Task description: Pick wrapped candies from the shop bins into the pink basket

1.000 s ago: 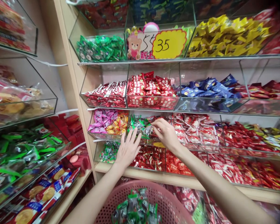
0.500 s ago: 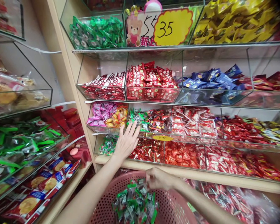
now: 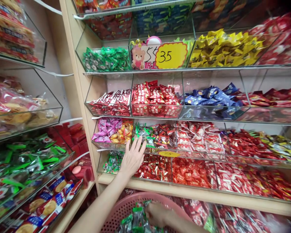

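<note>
My left hand [image 3: 133, 158] is up in the middle of the frame, open flat with the fingers spread and nothing in it. The fingertips lie against the clear front wall of a bin [image 3: 157, 149] on the third shelf row, where green-wrapped sweets [image 3: 143, 131] sit beside red ones [image 3: 163, 136]. Just left of that bin are purple sweets [image 3: 106, 127], and below its front edge hangs a small yellow tag [image 3: 169, 154].

My right hand [image 3: 157, 214] is low at the bottom centre, down inside the pink basket [image 3: 117, 212]. Its fingers are curled in among the green-wrapped pieces [image 3: 135, 220] heaped there. I cannot tell whether they have closed on any of them, because the wrappers and the edge of the frame hide the fingertips.

As I judge it, the step in hand is the work in the basket — the right hand sorting through the heap while the left marks the bin. The basket's sweets look like the same sort as the green ones above. The two places are well apart, with the wooden shelf edge [image 3: 184, 191] and the bottom row of red packets [image 3: 196, 168] between them. Any reach from one to the other has to rise past those and clear the bin's front wall — my left hand already stands right at that wall.
</note>
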Motion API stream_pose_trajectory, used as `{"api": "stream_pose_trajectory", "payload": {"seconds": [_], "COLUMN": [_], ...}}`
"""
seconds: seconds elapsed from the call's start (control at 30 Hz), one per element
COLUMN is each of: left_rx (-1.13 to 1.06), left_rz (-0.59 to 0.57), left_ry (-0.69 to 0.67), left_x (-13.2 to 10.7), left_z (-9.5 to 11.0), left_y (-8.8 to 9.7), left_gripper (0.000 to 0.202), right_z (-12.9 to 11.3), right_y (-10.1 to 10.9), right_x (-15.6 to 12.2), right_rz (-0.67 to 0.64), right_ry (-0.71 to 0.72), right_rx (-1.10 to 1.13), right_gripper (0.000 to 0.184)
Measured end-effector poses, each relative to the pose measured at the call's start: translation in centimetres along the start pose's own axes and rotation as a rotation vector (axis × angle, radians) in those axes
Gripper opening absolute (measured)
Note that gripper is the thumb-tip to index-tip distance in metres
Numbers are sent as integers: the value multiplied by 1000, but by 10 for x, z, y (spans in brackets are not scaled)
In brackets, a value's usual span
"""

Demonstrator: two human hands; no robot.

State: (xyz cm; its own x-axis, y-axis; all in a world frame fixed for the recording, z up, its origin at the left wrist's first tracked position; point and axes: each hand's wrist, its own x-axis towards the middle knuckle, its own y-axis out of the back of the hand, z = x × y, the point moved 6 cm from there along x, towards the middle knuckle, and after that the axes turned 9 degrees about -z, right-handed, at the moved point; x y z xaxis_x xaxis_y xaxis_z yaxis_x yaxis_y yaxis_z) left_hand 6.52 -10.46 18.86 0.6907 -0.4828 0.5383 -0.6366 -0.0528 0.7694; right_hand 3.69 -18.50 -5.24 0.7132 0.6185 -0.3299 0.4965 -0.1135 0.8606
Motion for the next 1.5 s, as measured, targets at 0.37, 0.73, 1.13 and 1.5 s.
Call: {"api": "stream_pose_trajectory", "payload": {"seconds": [0.37,0.73,1.13,1.5], "left_rx": [1,16,-180,-229], "left_rz": [23,46,-58,-670], "left_ry": [2,-7,60,285], "left_x": [0,-5,-116,-176], "left_z": [-3,-3,-16,-6], "left_y": [-3,0,-69,-146], "left_gripper": [52,52,42,48], "right_z": [-57,-75,-43,-36], "right_y": [138,291,306,313], "right_x": [-67,-83,-75,-90], "right_rz": [448,831,958,1050], "right_ry": [-56,169,362,384], "right_rx": [-286,-563,-181,273], "right_gripper": [22,20,21,31]}}
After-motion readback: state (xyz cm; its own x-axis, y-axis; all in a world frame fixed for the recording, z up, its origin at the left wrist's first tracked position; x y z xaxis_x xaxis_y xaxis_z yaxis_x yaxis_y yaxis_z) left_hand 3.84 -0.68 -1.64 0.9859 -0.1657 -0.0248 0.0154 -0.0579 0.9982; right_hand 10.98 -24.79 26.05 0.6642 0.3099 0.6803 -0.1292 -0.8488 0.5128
